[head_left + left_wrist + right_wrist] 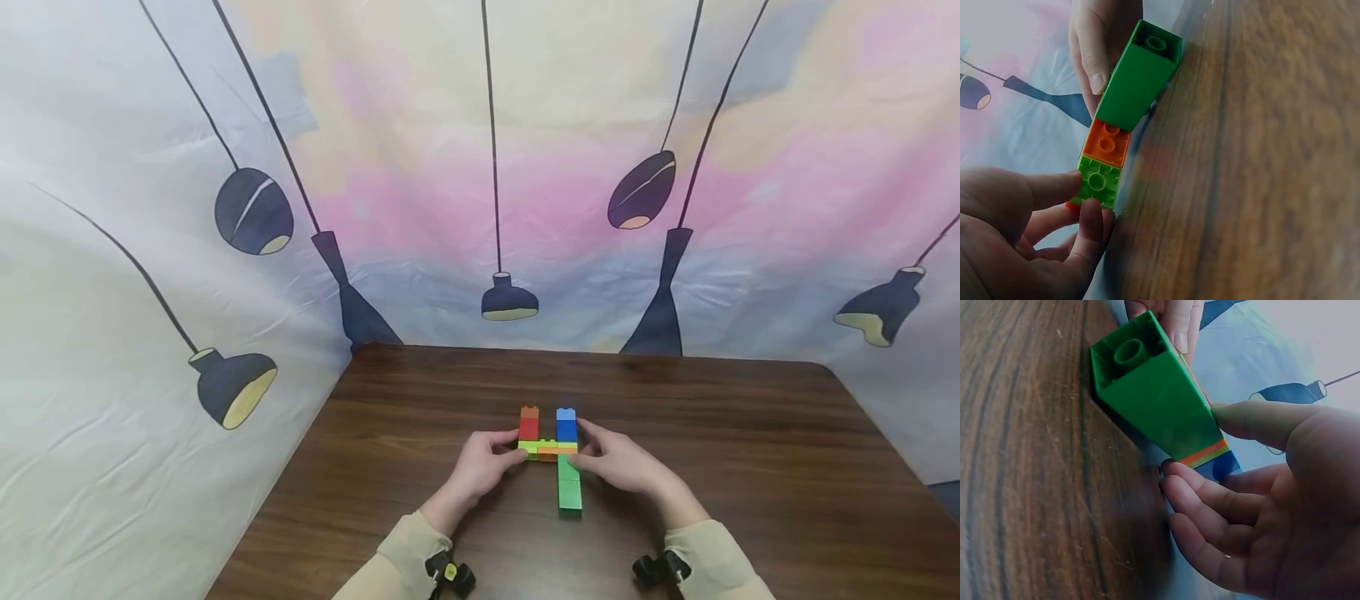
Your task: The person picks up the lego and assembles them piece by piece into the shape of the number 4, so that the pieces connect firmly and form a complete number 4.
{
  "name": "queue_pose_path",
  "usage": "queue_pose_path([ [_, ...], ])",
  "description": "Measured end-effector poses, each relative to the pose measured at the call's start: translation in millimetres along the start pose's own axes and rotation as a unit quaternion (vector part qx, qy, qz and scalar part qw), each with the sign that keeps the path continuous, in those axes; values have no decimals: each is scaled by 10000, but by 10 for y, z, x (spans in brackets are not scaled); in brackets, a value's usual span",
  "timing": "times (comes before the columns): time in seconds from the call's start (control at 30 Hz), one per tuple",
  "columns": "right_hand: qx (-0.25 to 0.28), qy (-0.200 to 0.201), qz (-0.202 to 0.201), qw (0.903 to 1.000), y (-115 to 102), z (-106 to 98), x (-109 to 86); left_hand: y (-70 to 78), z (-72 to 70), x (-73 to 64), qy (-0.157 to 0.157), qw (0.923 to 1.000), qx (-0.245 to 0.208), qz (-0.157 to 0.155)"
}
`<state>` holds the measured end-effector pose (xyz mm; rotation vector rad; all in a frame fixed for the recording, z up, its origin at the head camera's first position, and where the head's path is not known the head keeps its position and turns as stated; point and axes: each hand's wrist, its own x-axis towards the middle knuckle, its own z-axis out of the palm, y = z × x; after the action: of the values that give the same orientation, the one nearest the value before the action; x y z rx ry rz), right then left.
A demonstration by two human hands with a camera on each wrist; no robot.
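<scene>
An assembly of toy building bricks lies between the two hands at mid-table. In the head view its left side has a red brick point(528, 428) and an orange one behind it. Blue bricks point(566, 428) stand on the right. Lime and orange bricks point(550, 451) bridge the two sides, and green bricks point(570, 492) reach toward the person. My left hand point(480, 462) pinches the left end, thumb and fingers about the lime brick point(1097, 182). On the right side, my right hand point(621, 461) grips near the green-blue joint; its thumb touches the green brick's edge point(1160, 403).
The dark wood-grain table point(405, 392) extends around the hands. A fabric backdrop point(420, 208) printed with hanging lamps rises behind and to the left. Each wrist carries a small black camera, such as the left wrist camera point(450, 573).
</scene>
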<state>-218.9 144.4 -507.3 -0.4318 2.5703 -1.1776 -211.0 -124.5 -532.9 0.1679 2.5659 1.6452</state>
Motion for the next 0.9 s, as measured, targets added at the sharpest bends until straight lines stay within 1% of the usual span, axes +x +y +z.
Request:
queue_pose_path([
  [0.2, -163, 58, 5, 9999, 2, 41, 11, -33, -12, -9, -98, 9999, -127, -57],
  [0.37, -183, 98, -37, 9998, -1, 31, 30, -37, -12, 7, -75, 10000, -56, 18],
  [0.63, -206, 111, -110, 9997, 2, 19, 66, -44, -24, 49, -52, 10000, -27, 3],
  [0.77, -199, 72, -31, 9998, 23, 42, 61, -64, -24, 29, -67, 10000, 46, -58],
  [0.9, -130, 21, 26, 9999, 25, 47, 46, -89, -28, 4, -92, 9999, 9, -59],
])
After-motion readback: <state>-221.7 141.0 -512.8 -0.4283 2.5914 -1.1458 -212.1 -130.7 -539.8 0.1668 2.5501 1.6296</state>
